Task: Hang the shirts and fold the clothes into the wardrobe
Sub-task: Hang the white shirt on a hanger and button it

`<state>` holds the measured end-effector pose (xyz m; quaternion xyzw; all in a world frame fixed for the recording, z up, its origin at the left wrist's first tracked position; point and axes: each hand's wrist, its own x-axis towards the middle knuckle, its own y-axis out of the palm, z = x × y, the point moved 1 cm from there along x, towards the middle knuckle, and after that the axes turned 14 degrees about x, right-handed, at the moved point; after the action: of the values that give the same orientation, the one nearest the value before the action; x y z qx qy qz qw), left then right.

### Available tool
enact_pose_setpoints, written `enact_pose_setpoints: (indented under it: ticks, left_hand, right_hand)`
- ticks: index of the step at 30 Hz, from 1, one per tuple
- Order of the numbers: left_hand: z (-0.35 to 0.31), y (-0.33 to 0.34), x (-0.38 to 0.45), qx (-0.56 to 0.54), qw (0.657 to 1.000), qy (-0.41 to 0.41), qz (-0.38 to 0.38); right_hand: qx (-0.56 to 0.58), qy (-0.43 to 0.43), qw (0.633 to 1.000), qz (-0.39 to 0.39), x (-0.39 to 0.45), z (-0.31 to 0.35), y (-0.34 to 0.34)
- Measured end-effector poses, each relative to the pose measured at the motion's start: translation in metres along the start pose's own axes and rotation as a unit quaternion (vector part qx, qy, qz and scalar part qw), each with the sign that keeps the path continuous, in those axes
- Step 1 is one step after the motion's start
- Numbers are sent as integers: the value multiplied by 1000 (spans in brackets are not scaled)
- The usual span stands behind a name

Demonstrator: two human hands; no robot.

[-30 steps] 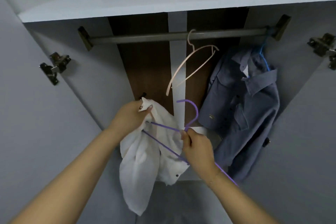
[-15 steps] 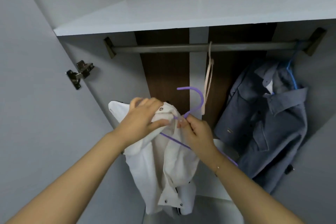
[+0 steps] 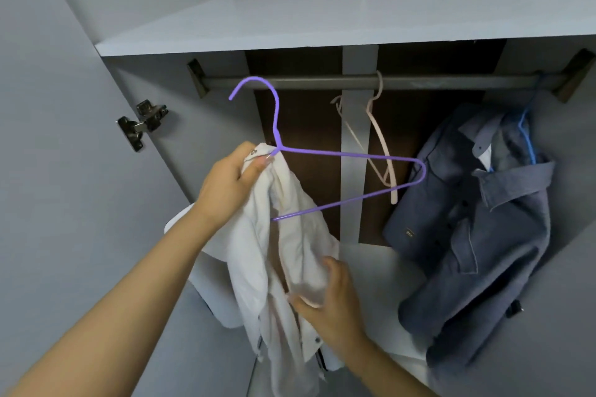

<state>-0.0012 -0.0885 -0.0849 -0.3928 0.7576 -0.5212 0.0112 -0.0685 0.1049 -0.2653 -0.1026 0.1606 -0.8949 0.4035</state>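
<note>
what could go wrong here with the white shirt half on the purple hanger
The white shirt covers only one end of the purple hanger; the other end is bare, so it may slide off. The left hand pinches collar and hanger together, and the hook is not on the rail, so loosening could drop both.

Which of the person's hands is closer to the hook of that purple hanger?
Left. The left hand grips the white shirt right at the base of the purple hanger. The right hand is lower, holding the shirt's hanging fabric.

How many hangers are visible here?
3: purple hanger held with the white shirt; empty pink hanger on the rail; blue hanger inside the grey-blue shirt.
</note>
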Motion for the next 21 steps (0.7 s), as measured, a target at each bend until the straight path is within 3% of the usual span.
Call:
enact_pose_setpoints:
  ticks: [2,5,11,14,17,21]
  left_hand:
    - [-5,-5,-5,-25,1000,1,-6]
    - [-2,-17,-16,-45,999,-4,-15]
    - [49,-58,-39,-58,996,-59,-16]
    - [57,-64,-51,-56,997,-49,35]
    - [54,-61,-56,-74,994,-3,79]
    - [56,-58,-56,-80,987,50,134]
  right_hand:
    - [-4,76,996,34,8,-11,32]
    - [-49,69,996,37,27,-21,54]
    - [54,80,985,140,56,-47,-25]
    - [47,67,993,88,69,-37,-65]
    - [124,53,990,31,86,-15,-89]
    - [182,38,982,21,96,16,-122]
